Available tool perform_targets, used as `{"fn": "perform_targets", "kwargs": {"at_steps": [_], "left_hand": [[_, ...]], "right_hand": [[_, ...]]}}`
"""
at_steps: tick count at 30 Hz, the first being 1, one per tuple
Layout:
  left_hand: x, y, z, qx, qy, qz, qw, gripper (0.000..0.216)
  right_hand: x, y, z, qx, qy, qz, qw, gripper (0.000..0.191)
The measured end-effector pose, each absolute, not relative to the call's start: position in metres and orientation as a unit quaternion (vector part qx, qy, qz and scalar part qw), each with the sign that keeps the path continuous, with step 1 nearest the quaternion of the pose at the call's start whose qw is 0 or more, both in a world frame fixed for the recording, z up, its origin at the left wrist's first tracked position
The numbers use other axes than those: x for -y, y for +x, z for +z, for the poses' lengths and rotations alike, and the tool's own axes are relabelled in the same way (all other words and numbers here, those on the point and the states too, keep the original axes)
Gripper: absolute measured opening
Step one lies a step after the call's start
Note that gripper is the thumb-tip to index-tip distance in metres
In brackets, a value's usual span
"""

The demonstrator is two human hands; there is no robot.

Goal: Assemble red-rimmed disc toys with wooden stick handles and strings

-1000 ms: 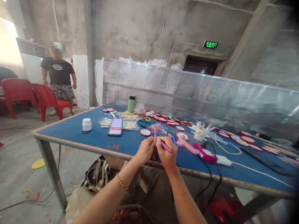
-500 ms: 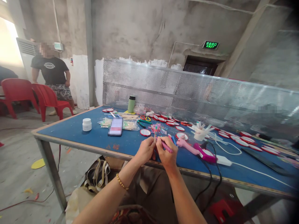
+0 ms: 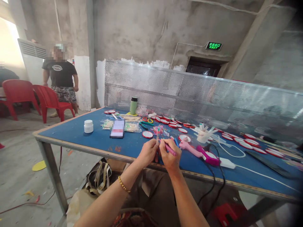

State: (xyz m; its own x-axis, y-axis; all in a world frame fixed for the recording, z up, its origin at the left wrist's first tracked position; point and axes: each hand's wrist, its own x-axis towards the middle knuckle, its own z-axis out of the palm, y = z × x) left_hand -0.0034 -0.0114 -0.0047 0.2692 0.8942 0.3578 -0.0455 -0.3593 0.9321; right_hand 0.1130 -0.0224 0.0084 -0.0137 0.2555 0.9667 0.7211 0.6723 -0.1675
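Both my hands meet over the near edge of the blue table. My left hand is closed round a thin upright stick with coloured marks on it. My right hand is closed on a pink pen, whose tip points at the stick. A gold bead bracelet sits on my left wrist. Just right of my hands lie a pink glue gun and a magenta tool with a black cable.
Red-rimmed round mirrors are scattered over the table, with a white jar, a green bottle, scissors, a cup of sticks and a white adapter. A perforated metal screen backs the table. A person stands by red chairs.
My hands stay almost still on the stick and pen. The person at the back left stepped left, then back to the right.
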Motion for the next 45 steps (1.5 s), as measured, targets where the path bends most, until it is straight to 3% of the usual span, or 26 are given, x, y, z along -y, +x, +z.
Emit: {"fn": "perform_targets", "kwargs": {"at_steps": [45], "left_hand": [[0.0105, -0.0035, -0.0052, -0.328, 0.653, 0.504, 0.461, 0.038]], "right_hand": [[0.0232, 0.1137, 0.0077, 0.684, -0.362, -0.171, 0.609, 0.020]]}}
